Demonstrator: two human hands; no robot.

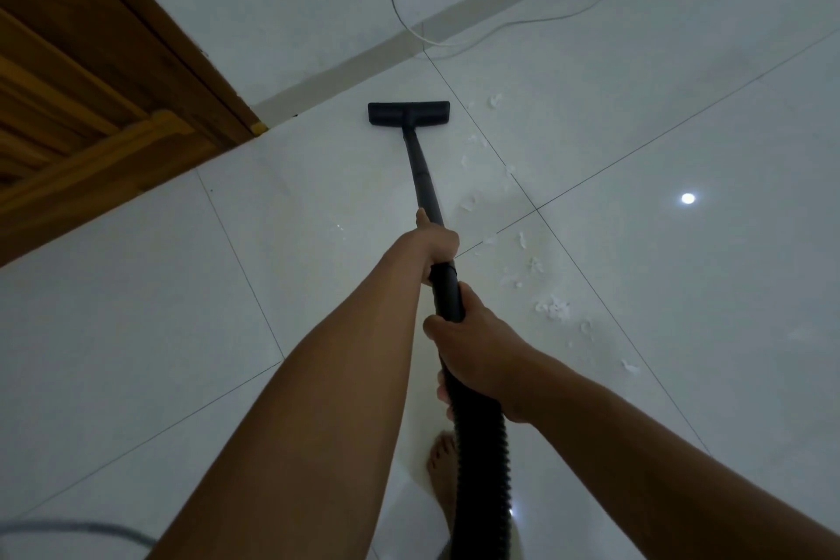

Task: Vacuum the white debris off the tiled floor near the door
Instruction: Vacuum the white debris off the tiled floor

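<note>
Mid-sweep, I'd say: my left hand [437, 241] is wrapped closed around the rigid black wand [422, 177], and my right hand [472, 355] is closed around the thicker cuff where the wand meets the ribbed hose [482, 468]. The floor head [408, 114] sits flat on the tiled floor [636, 150] at 12 o'clock from my hands, close to the skirting strip [354, 64] and near the corner of the wooden door [91, 105], which lies off at 10 o'clock. The white debris [552, 308] isn't under the head; it trails to the right of the wand, from about 1 o'clock beside the head down to 4 o'clock near my right forearm, densest clump at roughly 3 o'clock from my right hand. So most of the job looks undone. Next move, as I judge it: pull the head back and swing it right across that trail, keeping it flat so suction seals. Materials: tiles are glossy, pale and hard, with thin dark grout lines and a lamp glare spot [687, 198], so the head should glide. Debris looks like light, torn, papery or fluffy scraps; can't tell which. They could scatter if I push fast. Thin white cable [500, 25] loops on the floor at 1 o'clock beyond the head; keep clear. My bare foot [443, 468] is beside the hose.
</note>
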